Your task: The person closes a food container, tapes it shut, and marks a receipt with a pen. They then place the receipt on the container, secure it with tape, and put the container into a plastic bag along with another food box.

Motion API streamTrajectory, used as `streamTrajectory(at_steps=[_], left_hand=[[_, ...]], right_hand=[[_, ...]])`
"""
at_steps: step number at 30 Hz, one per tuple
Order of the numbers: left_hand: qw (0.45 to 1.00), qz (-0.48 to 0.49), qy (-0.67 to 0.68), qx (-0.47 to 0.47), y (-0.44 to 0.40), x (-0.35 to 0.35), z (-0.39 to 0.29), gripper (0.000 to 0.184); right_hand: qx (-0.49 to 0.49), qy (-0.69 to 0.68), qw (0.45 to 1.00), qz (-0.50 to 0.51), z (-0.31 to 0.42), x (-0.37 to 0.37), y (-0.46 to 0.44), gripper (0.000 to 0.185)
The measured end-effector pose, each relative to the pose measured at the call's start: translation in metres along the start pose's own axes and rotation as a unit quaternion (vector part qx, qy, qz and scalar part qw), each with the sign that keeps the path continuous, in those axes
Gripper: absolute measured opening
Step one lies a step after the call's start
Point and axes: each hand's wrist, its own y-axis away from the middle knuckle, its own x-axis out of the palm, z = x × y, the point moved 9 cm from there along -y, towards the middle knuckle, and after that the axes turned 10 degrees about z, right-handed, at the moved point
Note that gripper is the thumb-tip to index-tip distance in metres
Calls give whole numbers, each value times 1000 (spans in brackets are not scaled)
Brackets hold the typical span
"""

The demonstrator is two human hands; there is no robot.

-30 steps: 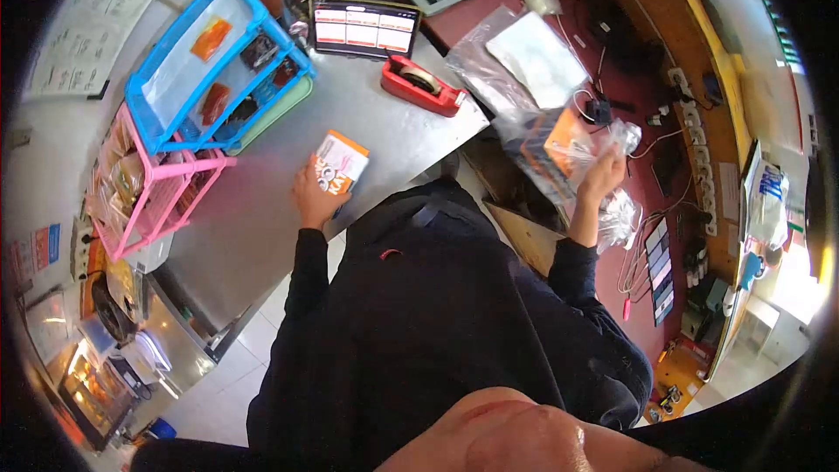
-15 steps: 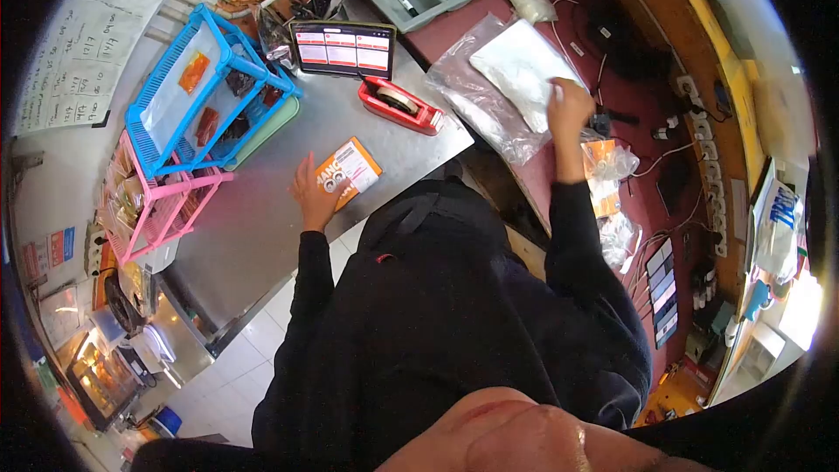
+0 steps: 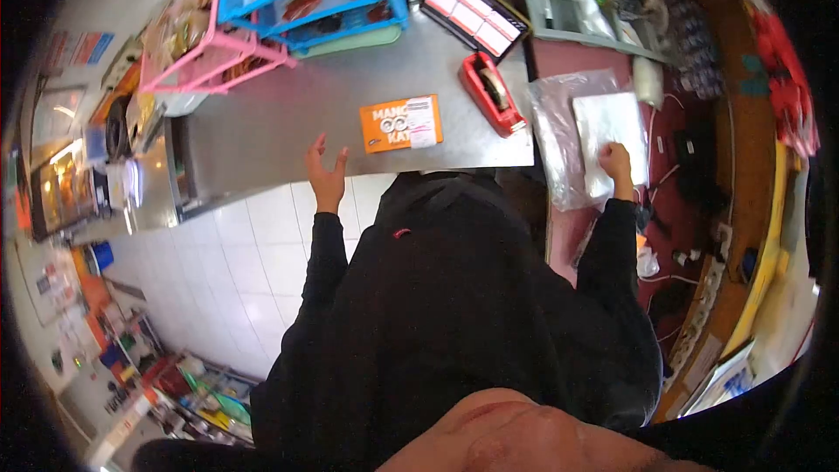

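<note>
An orange box point(image 3: 384, 128) with a white label lies flat on the metal table point(image 3: 271, 114). My left hand point(image 3: 327, 170) is by the table's front edge, left of the box and apart from it, fingers spread and empty. Over a stack of white plastic bags point(image 3: 603, 118) on the dark red table, my right hand point(image 3: 614, 160) has its fingers curled closed; whether it pinches a bag is too small to make out. A clear plastic wrapper point(image 3: 555, 135) lies beside the stack, and a red tape dispenser point(image 3: 491, 94) stands right of the box.
A tablet point(image 3: 474, 13) stands behind the dispenser. Blue point(image 3: 315, 17) and pink point(image 3: 214, 65) racks are at the back left. A grey tray point(image 3: 568, 31) with small items is at the back right. Cables and a power strip point(image 3: 703, 297) lie along the right side.
My right hand let go of the bagged orange item and moved to the white bags. My left hand came off the orange box and opened. The view has turned, shifting the scene.
</note>
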Motion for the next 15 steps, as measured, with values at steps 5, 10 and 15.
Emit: streamTrajectory(at_steps=[5,10,15], left_hand=[[999,-13,31,-32,21,-14,27,45],[993,41,101,-52,4,-7,43,38],[957,200,205,-37,-43,54,13,30]], right_hand=[[46,18,999,-19,-2,-3,-4,17],[73,-46,987,-138,17,-36,21,19],[-21,-508,822,-258,0,-99,41,27]])
